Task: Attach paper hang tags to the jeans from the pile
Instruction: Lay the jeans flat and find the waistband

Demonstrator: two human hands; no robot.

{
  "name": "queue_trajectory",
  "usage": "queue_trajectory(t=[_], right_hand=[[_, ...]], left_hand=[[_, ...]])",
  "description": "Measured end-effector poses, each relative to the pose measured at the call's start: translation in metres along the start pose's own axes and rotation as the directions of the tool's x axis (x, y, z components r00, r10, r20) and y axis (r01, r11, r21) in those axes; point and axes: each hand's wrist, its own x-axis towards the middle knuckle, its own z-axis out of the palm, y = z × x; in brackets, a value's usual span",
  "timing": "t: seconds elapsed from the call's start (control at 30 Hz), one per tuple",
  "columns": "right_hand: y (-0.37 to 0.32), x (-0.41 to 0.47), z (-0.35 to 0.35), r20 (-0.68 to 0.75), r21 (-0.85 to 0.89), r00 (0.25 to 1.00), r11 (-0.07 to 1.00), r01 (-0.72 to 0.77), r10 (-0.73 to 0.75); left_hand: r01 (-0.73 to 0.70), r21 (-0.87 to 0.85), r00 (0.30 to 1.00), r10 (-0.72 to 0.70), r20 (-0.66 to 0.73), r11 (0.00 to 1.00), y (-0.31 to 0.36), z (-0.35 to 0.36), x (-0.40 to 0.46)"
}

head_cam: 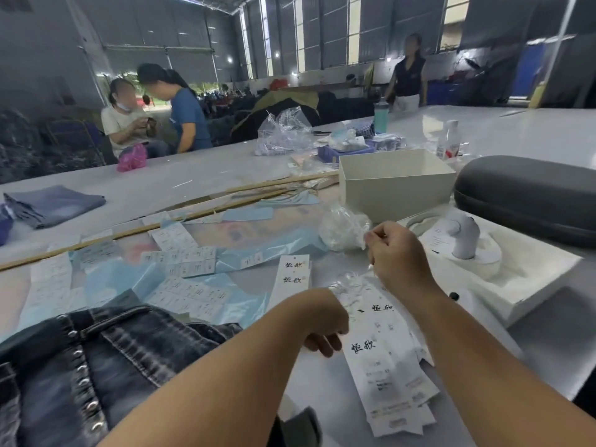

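Hang tags (385, 366) lie fanned under the left hand (325, 321), fingers curled on them; right hand (398, 253) pinches something small beside dark jeans (96, 359).

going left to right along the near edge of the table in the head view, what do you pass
dark jeans → left hand → stack of paper hang tags → right hand → white foam tray
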Motion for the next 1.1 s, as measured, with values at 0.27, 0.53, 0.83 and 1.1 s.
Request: queue_trajectory(t=[0.27, 0.53, 0.83, 1.1], right_hand=[[0.031, 0.013, 0.018, 0.266, 0.206, 0.926, 0.923, -0.326, 0.268], [0.035, 0.022, 0.011, 0.147, 0.165, 0.971, 0.963, -0.215, 0.191], [0.042, 0.018, 0.031, 0.195, 0.075, 0.952, 0.964, -0.256, 0.238], [0.058, -0.01, 0.042, 0.251, 0.034, 0.932, 0.96, -0.277, 0.26]], left_hand=[[-0.363, -0.093, 0.909, 0.331, -0.252, 0.927, 0.025, 0.012, 0.033], [-0.107, -0.258, 0.994, 0.109, -0.006, 0.96, 0.007, 0.009, 0.054], [-0.006, -0.335, 0.942, 0.117, 0.314, 0.942, -0.012, -0.008, 0.042], [0.011, -0.44, 0.999, 0.009, 0.044, 0.898, -0.018, -0.005, 0.051]])
